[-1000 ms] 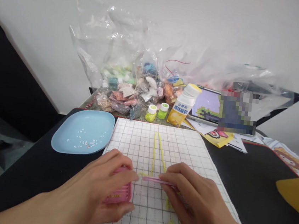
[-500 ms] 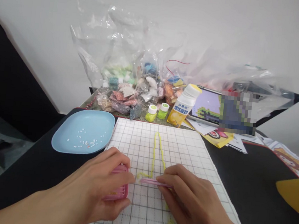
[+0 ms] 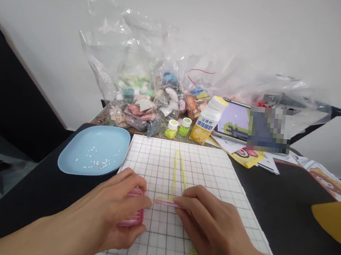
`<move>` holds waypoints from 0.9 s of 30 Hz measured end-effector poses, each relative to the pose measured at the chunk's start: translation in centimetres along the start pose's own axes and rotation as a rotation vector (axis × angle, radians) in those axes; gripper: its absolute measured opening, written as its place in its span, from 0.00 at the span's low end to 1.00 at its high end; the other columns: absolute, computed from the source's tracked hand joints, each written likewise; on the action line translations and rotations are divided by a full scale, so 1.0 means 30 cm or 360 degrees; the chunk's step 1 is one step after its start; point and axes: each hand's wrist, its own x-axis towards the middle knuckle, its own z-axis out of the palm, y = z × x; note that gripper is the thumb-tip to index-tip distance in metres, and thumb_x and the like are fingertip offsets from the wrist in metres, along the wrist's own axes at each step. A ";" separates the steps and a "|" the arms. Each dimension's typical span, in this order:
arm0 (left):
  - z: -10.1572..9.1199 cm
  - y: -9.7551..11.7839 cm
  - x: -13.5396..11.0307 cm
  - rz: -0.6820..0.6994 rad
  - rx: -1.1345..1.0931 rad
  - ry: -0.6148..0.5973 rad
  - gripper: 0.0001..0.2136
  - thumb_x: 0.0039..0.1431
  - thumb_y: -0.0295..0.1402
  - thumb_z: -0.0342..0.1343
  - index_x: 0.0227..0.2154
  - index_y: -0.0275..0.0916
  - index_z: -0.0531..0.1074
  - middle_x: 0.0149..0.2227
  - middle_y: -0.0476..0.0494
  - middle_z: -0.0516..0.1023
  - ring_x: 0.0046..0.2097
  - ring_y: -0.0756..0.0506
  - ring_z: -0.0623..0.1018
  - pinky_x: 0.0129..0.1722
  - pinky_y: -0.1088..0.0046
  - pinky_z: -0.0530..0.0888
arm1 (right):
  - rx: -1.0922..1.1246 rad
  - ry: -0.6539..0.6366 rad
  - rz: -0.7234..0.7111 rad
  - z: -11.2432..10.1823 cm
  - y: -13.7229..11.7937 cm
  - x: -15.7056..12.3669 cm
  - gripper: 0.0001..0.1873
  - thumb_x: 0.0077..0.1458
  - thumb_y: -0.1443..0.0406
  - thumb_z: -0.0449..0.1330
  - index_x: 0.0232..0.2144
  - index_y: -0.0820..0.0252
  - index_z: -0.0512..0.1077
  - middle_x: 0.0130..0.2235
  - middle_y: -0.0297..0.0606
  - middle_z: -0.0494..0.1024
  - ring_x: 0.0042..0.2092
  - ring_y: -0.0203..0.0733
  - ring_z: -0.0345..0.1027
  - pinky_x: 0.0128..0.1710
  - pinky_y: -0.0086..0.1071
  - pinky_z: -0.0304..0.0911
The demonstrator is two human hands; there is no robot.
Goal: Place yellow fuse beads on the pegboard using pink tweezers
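My left hand point(image 3: 119, 209) is closed around a small pink plastic box point(image 3: 135, 215) with slots in its face; part of it is hidden by the fingers. Opposite it, my right hand point(image 3: 209, 221) pinches a thin, flat pink piece point(image 3: 164, 202), seen edge-on, pointing towards the box but apart from it. A thin yellow-green strand point(image 3: 174, 172), looped at its far end, lies on the white gridded board point(image 3: 152, 154). It passes behind the pink piece and under my right hand; whether it is strung beads or thread, I cannot tell.
At the left lies a light-blue plate point(image 3: 95, 146) with tiny white beads. Along the back stand two small jars point(image 3: 171, 132) of yellow and green beads, a yogurt bottle point(image 3: 206, 123), plastic bags of bead packets point(image 3: 141, 112) and a tablet point(image 3: 235, 120). A yellow object point(image 3: 334, 221) sits far right.
My right hand and the thin pink piece have shifted slightly left, and the piece now covers more of the strand's near end. My left hand still holds the box.
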 end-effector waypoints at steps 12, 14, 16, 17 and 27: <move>0.021 -0.012 -0.004 -0.0014 0.0062 0.0033 0.11 0.50 0.22 0.56 0.34 0.44 0.74 0.39 0.46 0.71 0.38 0.45 0.71 0.35 0.71 0.73 | -0.0043 -0.0057 -0.0009 0.004 -0.003 -0.001 0.08 0.65 0.71 0.49 0.41 0.61 0.68 0.33 0.38 0.73 0.28 0.39 0.68 0.21 0.31 0.63; 0.014 -0.008 0.001 -0.0021 0.0067 -0.0002 0.11 0.50 0.22 0.56 0.35 0.44 0.75 0.38 0.46 0.70 0.38 0.45 0.71 0.35 0.71 0.73 | -0.0053 -0.0067 -0.0003 0.005 -0.001 -0.001 0.09 0.65 0.71 0.49 0.42 0.61 0.68 0.33 0.38 0.73 0.28 0.39 0.68 0.21 0.31 0.63; 0.011 -0.008 0.003 -0.0029 0.0075 -0.0055 0.12 0.51 0.22 0.56 0.36 0.43 0.75 0.38 0.46 0.70 0.39 0.45 0.72 0.35 0.70 0.73 | -0.0048 -0.0082 0.0007 0.007 0.000 -0.002 0.10 0.65 0.71 0.49 0.43 0.61 0.68 0.33 0.38 0.73 0.29 0.39 0.68 0.21 0.32 0.63; 0.011 -0.009 0.003 -0.0028 0.0078 -0.0065 0.12 0.52 0.23 0.56 0.37 0.44 0.75 0.38 0.46 0.70 0.39 0.45 0.72 0.35 0.70 0.73 | -0.0044 -0.0087 0.0011 0.008 0.001 -0.002 0.10 0.65 0.71 0.49 0.43 0.61 0.68 0.34 0.38 0.73 0.29 0.39 0.68 0.21 0.32 0.63; 0.029 -0.021 -0.014 -0.0001 0.0113 -0.0094 0.11 0.53 0.23 0.57 0.38 0.42 0.75 0.42 0.43 0.69 0.41 0.43 0.71 0.41 0.65 0.74 | -0.0068 0.0030 -0.0003 0.004 0.000 0.001 0.08 0.64 0.71 0.51 0.42 0.60 0.69 0.32 0.38 0.74 0.28 0.38 0.69 0.20 0.31 0.64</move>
